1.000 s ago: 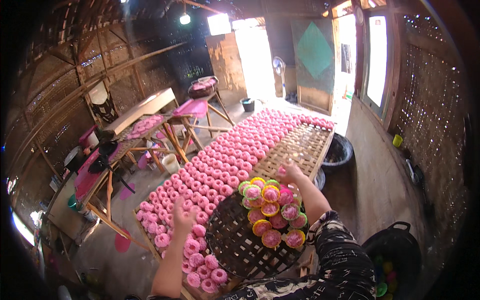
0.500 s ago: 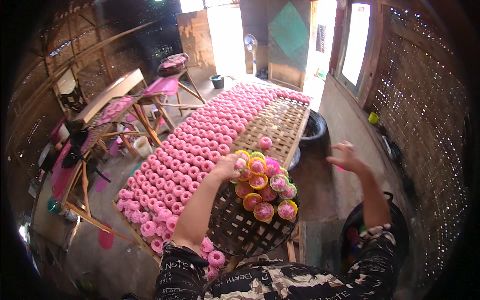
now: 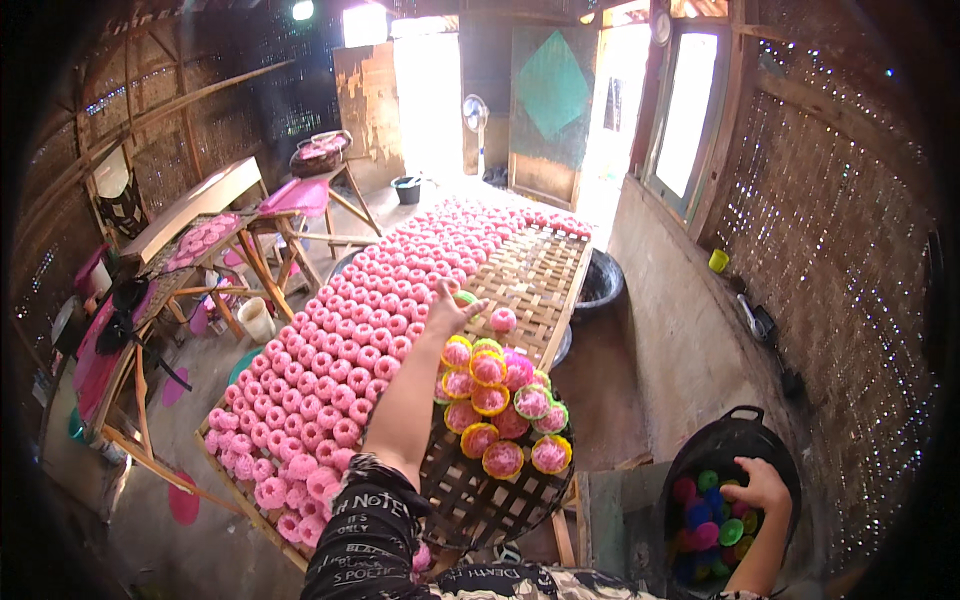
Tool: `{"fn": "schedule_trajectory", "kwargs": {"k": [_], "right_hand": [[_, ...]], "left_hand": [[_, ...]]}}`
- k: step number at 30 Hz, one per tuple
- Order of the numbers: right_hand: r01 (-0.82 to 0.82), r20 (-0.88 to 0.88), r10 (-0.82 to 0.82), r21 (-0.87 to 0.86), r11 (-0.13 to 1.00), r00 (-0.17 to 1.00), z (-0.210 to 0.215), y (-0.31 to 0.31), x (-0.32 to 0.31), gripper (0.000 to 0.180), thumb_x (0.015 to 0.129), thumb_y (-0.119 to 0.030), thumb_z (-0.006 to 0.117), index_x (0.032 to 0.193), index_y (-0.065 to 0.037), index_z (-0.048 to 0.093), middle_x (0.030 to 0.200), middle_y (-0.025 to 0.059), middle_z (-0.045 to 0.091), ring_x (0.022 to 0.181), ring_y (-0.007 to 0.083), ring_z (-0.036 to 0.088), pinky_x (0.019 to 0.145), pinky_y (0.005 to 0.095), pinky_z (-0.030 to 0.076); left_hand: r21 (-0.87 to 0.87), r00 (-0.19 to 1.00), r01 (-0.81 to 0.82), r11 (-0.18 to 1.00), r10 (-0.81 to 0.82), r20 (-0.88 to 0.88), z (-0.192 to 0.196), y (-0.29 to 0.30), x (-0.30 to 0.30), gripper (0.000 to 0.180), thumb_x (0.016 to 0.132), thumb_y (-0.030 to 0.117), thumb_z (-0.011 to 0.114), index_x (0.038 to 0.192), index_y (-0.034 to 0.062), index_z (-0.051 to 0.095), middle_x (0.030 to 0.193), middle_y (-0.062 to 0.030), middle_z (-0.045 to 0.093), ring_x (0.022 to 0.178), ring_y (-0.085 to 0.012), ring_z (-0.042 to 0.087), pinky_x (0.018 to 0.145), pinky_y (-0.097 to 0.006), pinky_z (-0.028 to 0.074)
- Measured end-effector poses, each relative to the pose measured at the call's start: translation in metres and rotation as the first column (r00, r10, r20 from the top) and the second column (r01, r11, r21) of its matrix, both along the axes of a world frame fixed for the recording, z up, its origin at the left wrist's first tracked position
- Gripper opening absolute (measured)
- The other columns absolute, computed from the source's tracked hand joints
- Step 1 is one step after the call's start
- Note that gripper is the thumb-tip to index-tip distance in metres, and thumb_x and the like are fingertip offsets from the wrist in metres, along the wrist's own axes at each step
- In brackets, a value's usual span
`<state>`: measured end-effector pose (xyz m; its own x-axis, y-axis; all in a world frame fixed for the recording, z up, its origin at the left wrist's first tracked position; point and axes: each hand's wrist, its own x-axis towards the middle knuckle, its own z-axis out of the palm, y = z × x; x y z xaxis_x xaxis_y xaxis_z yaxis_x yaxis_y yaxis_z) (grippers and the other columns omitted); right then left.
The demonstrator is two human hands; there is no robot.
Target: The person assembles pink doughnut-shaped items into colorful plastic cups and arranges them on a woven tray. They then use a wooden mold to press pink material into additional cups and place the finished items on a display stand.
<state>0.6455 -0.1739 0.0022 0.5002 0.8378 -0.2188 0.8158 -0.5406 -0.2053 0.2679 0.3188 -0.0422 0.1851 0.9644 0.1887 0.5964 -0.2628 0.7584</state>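
My left hand [image 3: 452,312] reaches over the woven bamboo rack, a small green cup mould [image 3: 464,298] between its thumb and fingers. Beside it are rows of pink ring-shaped noodle-like nests [image 3: 330,370], and one loose pink nest [image 3: 503,319] sits on bare weave. Nearer me, a round dark basket [image 3: 470,510] holds yellow, green and pink cups filled with pink strands [image 3: 502,458]. At the right, my right hand [image 3: 762,488] dips into a black tub [image 3: 690,450], fingers apart above loose coloured cup moulds [image 3: 705,537]. I see nothing in its grip.
The woven rack [image 3: 530,265] stretches away towards bright doorways. Along the left stands a wooden bench [image 3: 190,215] with pink sheets and slanting legs. A black basin [image 3: 600,282] stands beyond the rack's right edge. Farther back are a fan [image 3: 475,115] and a dark bucket [image 3: 407,189].
My left hand has moved from the filled cups out over the rack, now with a green cup mould. My right hand has come down from mid-air into the black tub. The view has shifted.
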Motion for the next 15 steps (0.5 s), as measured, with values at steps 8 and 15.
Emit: {"fn": "schedule_trajectory", "kwargs": {"k": [8,15], "right_hand": [[-0.176,-0.006,0.179,0.149,0.973,0.984,0.028,0.022,-0.039,0.069,0.064,-0.044,0.073,0.118,-0.005,0.054,0.112,0.0160,0.055,0.104,0.0319,0.052,0.090,0.0367,0.042],[-0.443,-0.005,0.462,0.274,0.854,0.887,0.039,0.064,-0.062,0.065,0.069,-0.045,0.070,0.117,-0.005,0.052,0.108,0.0160,0.057,0.101,0.0315,0.054,0.087,0.0367,0.043]], "left_hand": [[0.311,0.987,-0.014,0.950,0.063,-0.147,-0.038,0.026,0.026,0.077,0.058,0.054,0.076,0.107,0.0022,0.048,0.099,-0.0206,0.057,0.094,-0.0336,0.056,0.082,-0.040,0.046],[0.261,0.979,-0.084,0.962,0.129,-0.160,-0.036,0.024,0.025,0.069,0.060,0.046,0.078,0.105,0.0040,0.046,0.100,-0.0209,0.054,0.095,-0.0352,0.054,0.083,-0.043,0.045]]}}
